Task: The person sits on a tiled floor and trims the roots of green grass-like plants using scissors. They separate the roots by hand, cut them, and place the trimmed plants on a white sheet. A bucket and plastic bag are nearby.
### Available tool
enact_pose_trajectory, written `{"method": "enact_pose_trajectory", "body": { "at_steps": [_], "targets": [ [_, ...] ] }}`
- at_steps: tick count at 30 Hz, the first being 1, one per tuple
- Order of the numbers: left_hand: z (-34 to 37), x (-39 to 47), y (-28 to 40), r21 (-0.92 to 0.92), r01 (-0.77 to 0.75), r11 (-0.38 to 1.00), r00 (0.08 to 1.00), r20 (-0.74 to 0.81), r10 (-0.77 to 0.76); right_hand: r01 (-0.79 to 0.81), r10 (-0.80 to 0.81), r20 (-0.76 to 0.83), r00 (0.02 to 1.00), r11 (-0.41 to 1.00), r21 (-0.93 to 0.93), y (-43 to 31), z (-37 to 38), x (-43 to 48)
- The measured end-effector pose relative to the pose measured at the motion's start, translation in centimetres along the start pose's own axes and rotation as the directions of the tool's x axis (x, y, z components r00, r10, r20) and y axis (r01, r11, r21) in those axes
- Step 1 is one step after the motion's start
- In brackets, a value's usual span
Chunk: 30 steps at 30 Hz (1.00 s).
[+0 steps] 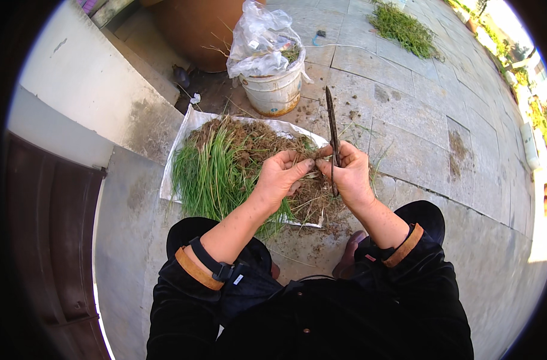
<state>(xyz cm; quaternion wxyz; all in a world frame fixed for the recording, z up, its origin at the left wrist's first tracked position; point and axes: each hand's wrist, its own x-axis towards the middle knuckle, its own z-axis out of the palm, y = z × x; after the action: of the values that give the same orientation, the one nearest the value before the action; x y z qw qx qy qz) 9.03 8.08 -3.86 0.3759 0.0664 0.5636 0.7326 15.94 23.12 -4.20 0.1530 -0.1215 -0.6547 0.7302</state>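
My right hand (352, 173) is closed around a long, thin, dark metal tool (332, 119), its pointed end away from me. What kind of tool it is, the picture does not settle. My left hand (282, 173) pinches a small bunch of green grass-like stalks (273, 222), which seem to hang below the palm; the fingers partly hide them. Both sets of fingertips meet at the soil-brown root end. Beneath the hands, a pile of long green stalks (210, 171) with brown, earthy roots (251, 137) lies on a white woven sheet (170, 173).
Beyond the sheet stands a stained white bucket (273, 95) topped with crumpled clear plastic (260, 38). A large brown pot (197, 31) is behind it. More cut greenery (404, 29) lies on the stone paving (413, 103). A low white wall (98, 76) and dark door (48, 225) border the left.
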Motion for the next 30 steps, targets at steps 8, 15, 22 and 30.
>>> {"method": "enact_pose_trajectory", "body": {
  "at_steps": [8, 15, 22, 30],
  "targets": [
    [-0.7, -0.2, 0.4, -0.092, -0.126, 0.988, 0.992, 0.009, 0.127, 0.001, 0.002, 0.013, 1.0, 0.977, -0.215, -0.9, -1.4, 0.5],
    [-1.5, -0.4, 1.1, -0.145, -0.169, 0.975, 0.985, -0.05, 0.163, 0.331, -0.091, 0.339, 0.936, 0.551, -0.766, -3.0, -3.8, 0.4],
    [-1.7, -0.6, 0.7, -0.275, -0.132, 0.952, 0.991, -0.026, 0.13, 0.384, -0.134, 0.362, 0.923, 0.397, -0.833, -2.8, -3.5, 0.3],
    [-2.0, -0.7, 0.6, -0.228, -0.14, 0.963, 0.988, 0.037, 0.152, 0.426, -0.142, 0.402, 0.905, 0.345, -0.836, -2.8, -3.5, 0.1]
  ]
}}
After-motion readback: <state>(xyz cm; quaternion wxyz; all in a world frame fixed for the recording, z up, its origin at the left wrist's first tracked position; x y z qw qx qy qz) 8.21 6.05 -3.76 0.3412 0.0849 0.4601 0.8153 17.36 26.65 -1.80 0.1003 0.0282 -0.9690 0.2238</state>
